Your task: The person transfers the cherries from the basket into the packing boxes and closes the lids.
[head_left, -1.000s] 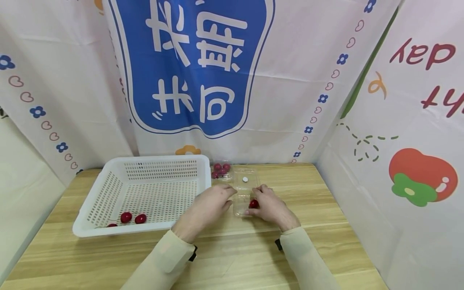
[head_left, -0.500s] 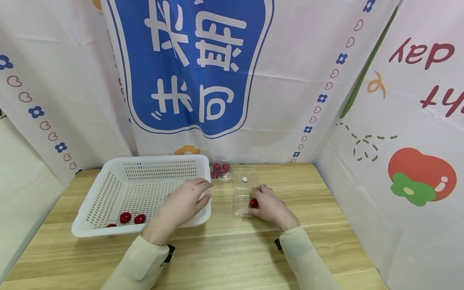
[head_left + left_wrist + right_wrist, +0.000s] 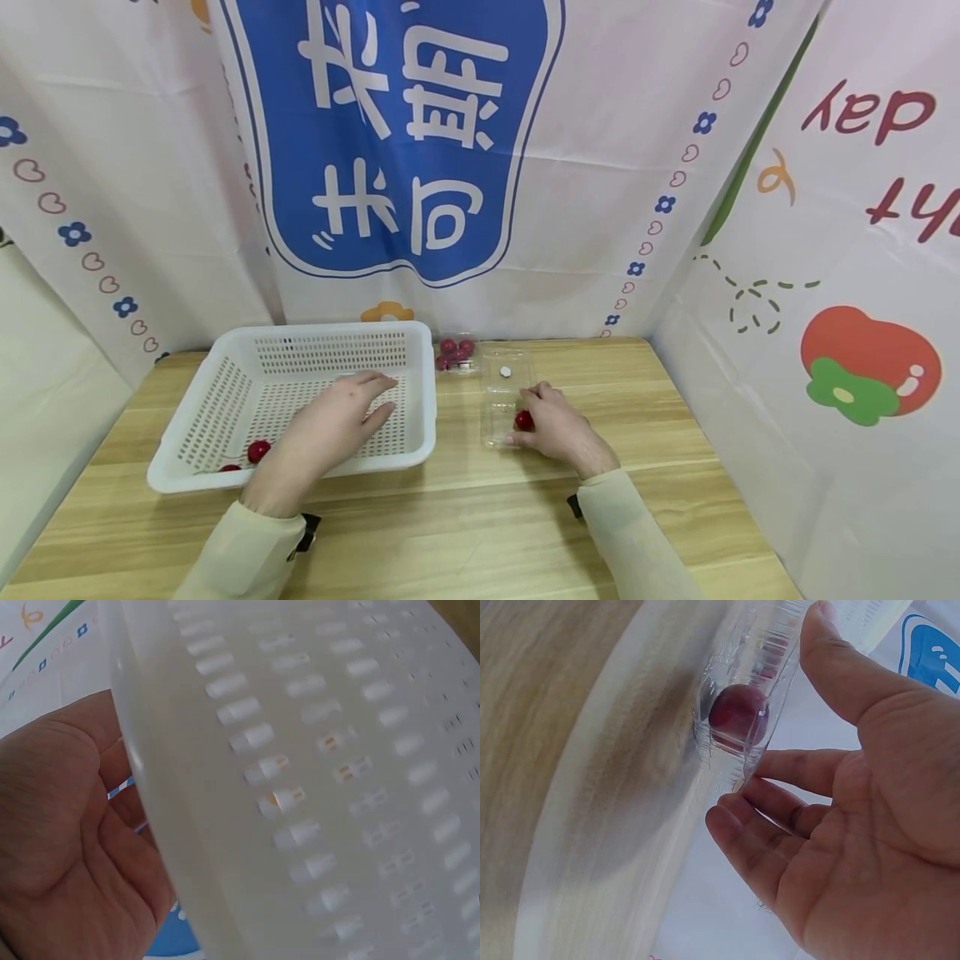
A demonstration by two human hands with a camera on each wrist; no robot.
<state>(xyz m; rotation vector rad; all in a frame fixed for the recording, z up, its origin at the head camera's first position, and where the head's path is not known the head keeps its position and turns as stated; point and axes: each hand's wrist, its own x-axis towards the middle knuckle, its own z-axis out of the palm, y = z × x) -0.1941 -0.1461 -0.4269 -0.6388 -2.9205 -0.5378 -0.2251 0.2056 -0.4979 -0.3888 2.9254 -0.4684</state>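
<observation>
My right hand [image 3: 558, 429] holds the near right side of an open clear plastic clamshell box [image 3: 497, 425], thumb at its front edge and fingers along the side. Inside that box lies one shiny red cherry [image 3: 524, 420], also seen through the plastic in the right wrist view. My left hand [image 3: 322, 429] is over the white perforated basket [image 3: 431, 400], its fingers loosely extended and nothing in them. Two red cherries [image 3: 258, 451] show in the basket's near left part; the left forearm covers the area beside them. In the left wrist view the basket's wall hides the fingertips.
A second clear box with several red cherries [image 3: 458, 348] stands at the back, between basket and open box. The open box's lid [image 3: 506, 358], bearing a white round spot, lies toward the printed cloth [image 3: 585, 208] behind the wooden table [image 3: 480, 533].
My left hand has left the open box and moved left over the basket, covering one cherry there. My right hand has stayed at the box.
</observation>
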